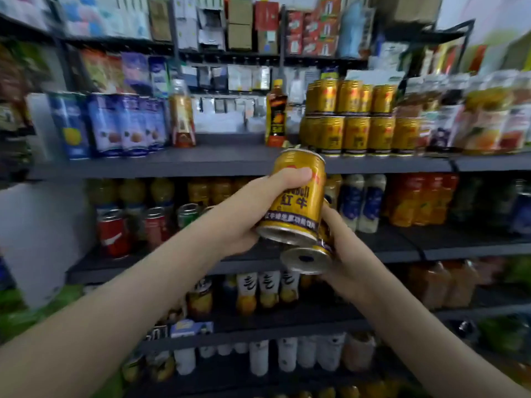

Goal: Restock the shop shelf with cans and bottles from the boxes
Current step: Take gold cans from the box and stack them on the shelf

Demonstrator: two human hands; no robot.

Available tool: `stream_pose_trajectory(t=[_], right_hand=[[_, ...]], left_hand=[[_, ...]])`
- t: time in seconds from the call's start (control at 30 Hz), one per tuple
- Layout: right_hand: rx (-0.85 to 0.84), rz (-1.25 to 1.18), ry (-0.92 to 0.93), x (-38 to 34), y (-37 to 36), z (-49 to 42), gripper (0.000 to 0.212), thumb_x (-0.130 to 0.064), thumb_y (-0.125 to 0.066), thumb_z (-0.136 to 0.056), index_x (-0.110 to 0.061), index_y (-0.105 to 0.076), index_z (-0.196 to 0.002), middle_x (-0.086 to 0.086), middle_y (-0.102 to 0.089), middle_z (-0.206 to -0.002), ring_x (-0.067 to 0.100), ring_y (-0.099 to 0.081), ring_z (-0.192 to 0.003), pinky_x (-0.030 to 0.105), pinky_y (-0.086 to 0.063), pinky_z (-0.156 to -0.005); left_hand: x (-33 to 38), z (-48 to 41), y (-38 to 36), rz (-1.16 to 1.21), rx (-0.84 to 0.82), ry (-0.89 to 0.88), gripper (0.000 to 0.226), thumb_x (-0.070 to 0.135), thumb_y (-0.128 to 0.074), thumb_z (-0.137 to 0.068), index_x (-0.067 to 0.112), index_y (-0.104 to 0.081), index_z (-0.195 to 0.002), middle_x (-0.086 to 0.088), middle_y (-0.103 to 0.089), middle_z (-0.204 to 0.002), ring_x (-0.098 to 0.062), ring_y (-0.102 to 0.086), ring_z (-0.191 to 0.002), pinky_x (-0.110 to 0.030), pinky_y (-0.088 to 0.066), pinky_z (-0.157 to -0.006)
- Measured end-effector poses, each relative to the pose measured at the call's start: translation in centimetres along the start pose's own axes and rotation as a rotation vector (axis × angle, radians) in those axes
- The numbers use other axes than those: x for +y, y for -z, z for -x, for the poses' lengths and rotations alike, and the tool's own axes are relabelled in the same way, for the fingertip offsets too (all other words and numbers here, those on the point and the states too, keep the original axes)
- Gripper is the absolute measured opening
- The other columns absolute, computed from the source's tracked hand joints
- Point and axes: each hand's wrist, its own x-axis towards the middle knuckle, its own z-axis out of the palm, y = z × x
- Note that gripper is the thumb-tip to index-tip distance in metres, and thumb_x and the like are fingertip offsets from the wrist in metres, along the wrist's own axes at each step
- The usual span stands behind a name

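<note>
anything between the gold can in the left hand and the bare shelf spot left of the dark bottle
Nothing visible does. The gold can in the left hand is held just below the bare shelf stretch; the dark bottle stands at its right edge.

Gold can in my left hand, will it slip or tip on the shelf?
The gold can looks glossy, so possibly slippery in the left hand. Its flat base should stand steady, like the stacked cans. Sideways it likely rolls.
</note>
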Motion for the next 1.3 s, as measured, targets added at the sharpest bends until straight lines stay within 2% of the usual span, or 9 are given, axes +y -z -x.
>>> stream_pose_trajectory(t=[0.1, 0.2, 0.4, 0.53, 0.7, 0.8, 0.97, 1.13, 1.3], right_hand=[[-0.074, -0.053, 0.096, -3.8, 4.0, 1.5, 0.042, -0.045, -0.057, -0.08, -0.019, -0.064, -0.111, 0.009, -0.073, -0.099, 0.021, -0.071, -0.08, 0.032, -0.057, -0.064], [-0.104, 0.009, 0.184, -8.1, 6.9, 1.9, 0.063, -0.037, -0.067, -0.067, -0.011, -0.058, -0.123, 0.012, -0.072, -0.104, 0.024, -0.071, -0.082, 0.032, -0.057, -0.062], [0.078, 0.057, 0.306, -16.4, 12.2, 1.2, 0.055, -0.033, -0.07, -0.067, -0.012, -0.054, -0.114, 0.009, -0.073, -0.087, 0.022, -0.07, -0.073, 0.036, -0.055, -0.069], [0.203, 0.085, 0.396, -20.9, 14.9, -1.6, 0.033, -0.033, -0.065, -0.082, -0.015, -0.052, -0.107, 0.01, -0.069, -0.096, 0.024, -0.069, -0.079, 0.035, -0.053, -0.066], [0.197, 0.17, 0.515, -26.0, 16.7, -8.3, 0.06, -0.028, -0.07, -0.074, -0.016, -0.046, -0.128, 0.01, -0.065, -0.109, 0.025, -0.069, -0.089, 0.034, -0.055, -0.061], [0.172, 0.283, 0.566, -28.7, 17.3, -12.9, 0.054, -0.017, -0.068, -0.081, -0.018, -0.045, -0.13, 0.009, -0.063, -0.11, 0.024, -0.066, -0.091, 0.031, -0.056, -0.057], [0.217, 0.63, 0.552, -30.8, 19.0, -19.2, 0.072, -0.033, -0.08, -0.058, -0.016, -0.051, -0.121, 0.008, -0.063, -0.114, 0.027, -0.064, -0.102, 0.046, -0.052, -0.092], [0.247, 0.729, 0.531, -31.7, 20.8, -23.8, 0.059, -0.022, -0.081, -0.067, -0.009, -0.053, -0.117, 0.01, -0.066, -0.108, 0.026, -0.066, -0.099, 0.042, -0.054, -0.088], [0.213, 0.695, 0.522, -31.5, 22.5, -26.1, 0.061, -0.012, -0.079, -0.072, -0.01, -0.047, -0.124, 0.009, -0.064, -0.108, 0.022, -0.066, -0.095, 0.035, -0.055, -0.082]], left_hand=[[1.7, -3.1, -4.7, 0.161, 0.036, -0.042, 0.053, 0.036, -0.066, -0.063, 0.006, -0.06, -0.106, -0.01, -0.074, -0.084, -0.022, -0.07, -0.068, -0.035, -0.057, -0.069], [3.6, -4.9, -7.0, 0.114, -0.017, -0.131, 0.051, 0.039, -0.066, -0.06, 0.012, -0.06, -0.103, -0.008, -0.075, -0.085, -0.023, -0.072, -0.079, -0.04, -0.053, -0.08], [8.3, -9.0, -7.6, -0.094, 0.067, -0.285, 0.043, 0.042, -0.063, -0.063, 0.02, -0.062, -0.1, 0.0, -0.075, -0.083, -0.016, -0.072, -0.074, -0.033, -0.053, -0.074], [9.7, -12.9, -5.7, -0.136, 0.177, -0.354, 0.05, 0.042, -0.065, -0.064, 0.021, -0.061, -0.11, 0.002, -0.075, -0.089, -0.015, -0.071, -0.083, -0.03, -0.053, -0.071], [11.0, -18.3, -2.5, -0.194, 0.256, -0.419, 0.051, 0.042, -0.07, -0.06, 0.026, -0.062, -0.108, 0.003, -0.074, -0.096, -0.02, -0.067, -0.099, -0.038, -0.048, -0.09], [11.8, -21.6, -1.3, -0.215, 0.277, -0.472, 0.045, 0.042, -0.071, -0.058, 0.027, -0.063, -0.101, 0.007, -0.074, -0.088, -0.017, -0.066, -0.095, -0.037, -0.047, -0.088], [12.1, -26.4, -1.2, -0.268, 0.245, -0.478, 0.051, 0.043, -0.071, -0.058, 0.026, -0.063, -0.105, 0.009, -0.074, -0.088, -0.009, -0.068, -0.087, -0.028, -0.046, -0.072], [11.8, -29.6, -1.5, -0.266, 0.247, -0.503, 0.05, 0.044, -0.072, -0.06, 0.029, -0.063, -0.106, 0.006, -0.073, -0.1, -0.013, -0.066, -0.098, -0.033, -0.046, -0.088], [11.4, -30.4, -1.9, -0.251, 0.278, -0.503, 0.052, 0.047, -0.07, -0.063, 0.026, -0.062, -0.109, 0.004, -0.071, -0.102, -0.012, -0.067, -0.093, -0.027, -0.046, -0.074]])
